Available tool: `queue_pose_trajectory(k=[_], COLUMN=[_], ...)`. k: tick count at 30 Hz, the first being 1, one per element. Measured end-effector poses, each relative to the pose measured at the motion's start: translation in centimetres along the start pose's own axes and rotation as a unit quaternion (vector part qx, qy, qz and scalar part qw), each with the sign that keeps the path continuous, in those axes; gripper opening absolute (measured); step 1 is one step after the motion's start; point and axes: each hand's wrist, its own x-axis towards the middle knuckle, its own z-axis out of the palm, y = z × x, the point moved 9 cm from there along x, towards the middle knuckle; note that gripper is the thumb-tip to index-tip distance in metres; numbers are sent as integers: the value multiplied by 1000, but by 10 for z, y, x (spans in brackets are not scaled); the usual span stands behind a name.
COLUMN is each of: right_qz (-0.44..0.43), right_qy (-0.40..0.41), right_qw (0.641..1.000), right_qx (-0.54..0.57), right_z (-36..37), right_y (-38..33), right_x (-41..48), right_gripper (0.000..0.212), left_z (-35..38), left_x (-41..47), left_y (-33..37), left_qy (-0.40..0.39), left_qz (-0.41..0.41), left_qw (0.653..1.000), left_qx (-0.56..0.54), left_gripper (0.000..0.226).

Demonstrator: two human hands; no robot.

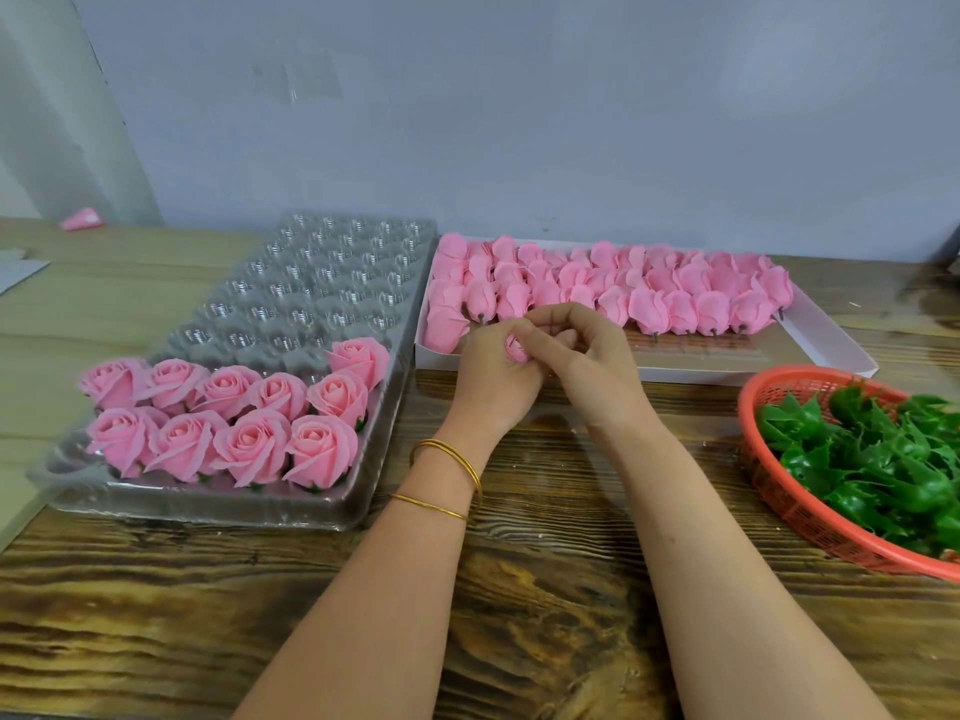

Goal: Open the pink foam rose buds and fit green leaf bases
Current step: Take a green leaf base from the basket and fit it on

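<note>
— Head view. Likely feel of that rose bud [517, 349]?
— Judging by looks: feather-light, soft foam, easily creased or torn. Best taken low round the body, near the stub, peeling outer petals by their edges only.
— Where now?
— Cupped in the left hand [493, 379], curled fingers [506, 341] wrapped round it, only the pink top showing. Met from the other side by the right hand [587, 356], fingers [550, 324] bent, pinching at the top petals. Seemingly held above the surface [519, 589] rather than resting on it.
— And the rest?
— Just beyond the fingertips: a white box [831, 350] of closed buds [649, 304], dark stubs pointing this way. Well off to the right of the fingers: a red basket [810, 517] heaped with green leaf bases [883, 459]. Off to their left: a clear tray [208, 506] holding opened roses [249, 449], green peeking under a few.
— Leaf base already on the held one?
— Cannot tell; hidden inside the grip.
</note>
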Motion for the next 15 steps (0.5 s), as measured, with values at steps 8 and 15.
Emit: queue_pose_trajectory(k=[8,15], right_qz=[-22,-103], right_qy=[143,353], right_qw=[989,929], right_qx=[15,-45], right_z=[-40,-110], right_y=[-16,-45], right_x=[-2,-19], right_gripper=[22,49], left_z=[-7,-11], left_x=[0,-2], left_y=[2,3], left_qy=[41,54], left_qz=[-13,-24], left_qw=[996,997], left_qx=[76,53], left_gripper=[55,51])
